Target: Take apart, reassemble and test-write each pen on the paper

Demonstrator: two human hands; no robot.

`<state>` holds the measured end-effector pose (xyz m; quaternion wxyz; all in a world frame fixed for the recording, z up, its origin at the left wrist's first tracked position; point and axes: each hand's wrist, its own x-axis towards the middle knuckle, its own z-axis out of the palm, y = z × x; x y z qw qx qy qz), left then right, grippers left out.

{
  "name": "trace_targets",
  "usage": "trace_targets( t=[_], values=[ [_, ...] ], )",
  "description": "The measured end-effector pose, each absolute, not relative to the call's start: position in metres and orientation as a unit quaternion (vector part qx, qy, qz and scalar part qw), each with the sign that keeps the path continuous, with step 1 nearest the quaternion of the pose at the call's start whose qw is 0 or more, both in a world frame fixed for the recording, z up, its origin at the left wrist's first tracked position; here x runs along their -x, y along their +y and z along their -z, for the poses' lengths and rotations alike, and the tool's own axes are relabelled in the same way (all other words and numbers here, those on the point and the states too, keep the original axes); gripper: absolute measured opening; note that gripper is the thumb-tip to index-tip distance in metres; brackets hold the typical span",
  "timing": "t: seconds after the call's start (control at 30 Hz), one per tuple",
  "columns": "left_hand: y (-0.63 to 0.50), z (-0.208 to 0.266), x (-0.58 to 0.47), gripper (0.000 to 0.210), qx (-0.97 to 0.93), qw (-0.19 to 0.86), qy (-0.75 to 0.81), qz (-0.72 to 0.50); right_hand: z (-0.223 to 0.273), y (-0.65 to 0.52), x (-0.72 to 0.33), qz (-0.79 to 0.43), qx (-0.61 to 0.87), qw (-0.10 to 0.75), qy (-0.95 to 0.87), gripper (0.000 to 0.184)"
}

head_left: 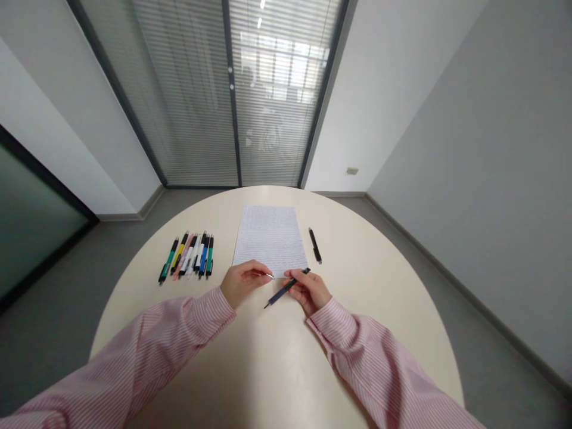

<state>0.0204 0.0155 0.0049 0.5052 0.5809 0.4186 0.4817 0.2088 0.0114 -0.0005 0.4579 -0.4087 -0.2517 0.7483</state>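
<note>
My right hand [310, 291] is closed on a dark pen [286, 290], which slants with one end down to the left and the other up past my fingers. To its left, my left hand [245, 282] pinches a small, thin, shiny piece [270, 276], too small to make out fully. Both hands are just above the near edge of a lined sheet of paper [269, 235] that lies flat on the table. Right of the sheet, a black pen [315, 245] lies by itself.
A row of several pens [190, 255] in green, yellow, pink, white and blue lies side by side on the left of the round cream table [379, 286]. Past the table's far edge stand a glass partition with blinds [192, 119] and white walls.
</note>
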Motion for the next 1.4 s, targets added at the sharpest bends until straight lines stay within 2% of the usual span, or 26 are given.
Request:
trace_targets(
  t=[0.17,0.57,0.87,1.2,1.27,1.4],
  values=[
    [0.012,-0.003,-0.025,0.014,-0.575,0.515,0.421,-0.477,-0.008,0.006,-0.204,-0.759,0.403,0.397,-0.324,0.024],
    [0.007,0.003,-0.022,0.012,-0.674,0.423,0.422,-0.435,0.001,0.01,-0.2,-0.73,0.42,0.375,-0.389,0.031],
    [0.006,-0.013,-0.02,0.012,-0.777,0.281,0.364,-0.431,0.002,0.011,-0.202,-0.723,0.411,0.372,-0.413,0.029],
    [0.015,-0.015,-0.012,0.011,-0.692,0.347,0.424,-0.47,-0.001,0.009,-0.203,-0.716,0.429,0.391,-0.387,0.024],
    [0.022,-0.015,-0.004,0.012,-0.716,0.294,0.437,-0.459,0.0,0.009,-0.205,-0.72,0.43,0.402,-0.369,0.025],
    [0.034,-0.003,0.009,0.015,-0.827,0.095,0.438,-0.34,0.001,0.009,-0.207,-0.727,0.422,0.412,-0.351,0.025]
  ],
)
